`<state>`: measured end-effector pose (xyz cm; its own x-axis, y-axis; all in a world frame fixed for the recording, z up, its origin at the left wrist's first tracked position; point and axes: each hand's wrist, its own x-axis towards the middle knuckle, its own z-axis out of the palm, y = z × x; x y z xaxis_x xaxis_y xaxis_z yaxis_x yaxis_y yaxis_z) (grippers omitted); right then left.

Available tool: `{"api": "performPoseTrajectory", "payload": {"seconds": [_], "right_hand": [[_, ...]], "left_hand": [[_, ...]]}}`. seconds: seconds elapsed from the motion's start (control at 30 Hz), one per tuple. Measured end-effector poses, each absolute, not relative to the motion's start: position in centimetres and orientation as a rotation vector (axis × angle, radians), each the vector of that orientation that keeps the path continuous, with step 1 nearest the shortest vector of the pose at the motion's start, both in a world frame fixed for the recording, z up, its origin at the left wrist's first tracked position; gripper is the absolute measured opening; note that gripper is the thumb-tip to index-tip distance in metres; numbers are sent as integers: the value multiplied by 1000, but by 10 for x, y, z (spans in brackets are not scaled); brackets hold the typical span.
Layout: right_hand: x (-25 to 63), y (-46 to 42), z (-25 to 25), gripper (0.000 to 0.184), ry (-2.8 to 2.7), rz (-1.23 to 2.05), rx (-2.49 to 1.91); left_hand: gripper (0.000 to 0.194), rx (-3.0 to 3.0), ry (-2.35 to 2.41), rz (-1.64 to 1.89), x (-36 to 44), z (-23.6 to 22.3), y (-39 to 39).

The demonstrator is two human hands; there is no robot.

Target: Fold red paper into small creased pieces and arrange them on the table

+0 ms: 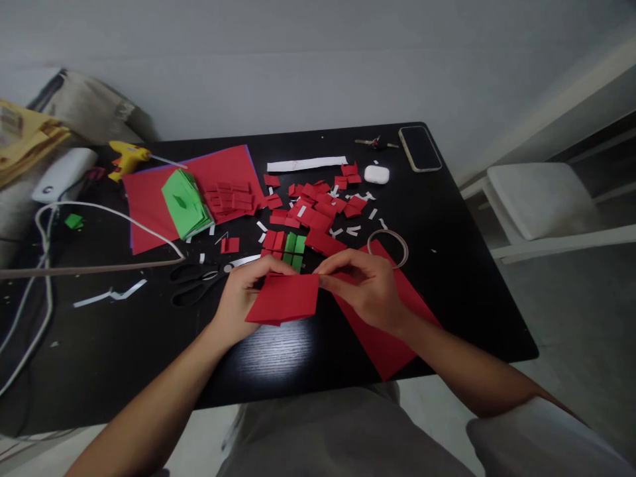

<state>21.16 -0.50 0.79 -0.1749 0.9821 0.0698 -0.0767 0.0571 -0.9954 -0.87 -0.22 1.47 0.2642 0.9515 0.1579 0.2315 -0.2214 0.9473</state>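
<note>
The left hand (237,291) has its grip closed on the red paper (284,298), held on the near side of the pile (317,217). The right hand (371,288) pinches its upper right corner, seemingly to steady the edge. Scissors (227,269) lie near-left of the pile, perhaps for easy reach.

Left of the black rectangular phone with pale edge (420,150) lie small metallic keys (377,142) and a white rounded smooth case (376,174). Right of the phone stands a white chair (534,202).
</note>
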Motion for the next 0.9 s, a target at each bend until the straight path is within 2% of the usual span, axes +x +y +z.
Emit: {"api": "performPoseTrajectory", "payload": {"seconds": [0.13,0.33,0.5,0.9], "right_hand": [[211,-3,5,19,-1181,1488,-999],[217,5,2,17,-1073,1707,-1015],[215,5,4,23,-1257,1643,-1067],[220,12,5,20,-1384,1576,-1307]], "left_hand": [[9,1542,1094,995,-8,10,-3],[23,1322,1092,991,-7,8,1],[23,1290,1101,953,-7,9,2],[19,1165,1207,843,-5,7,4]]}}
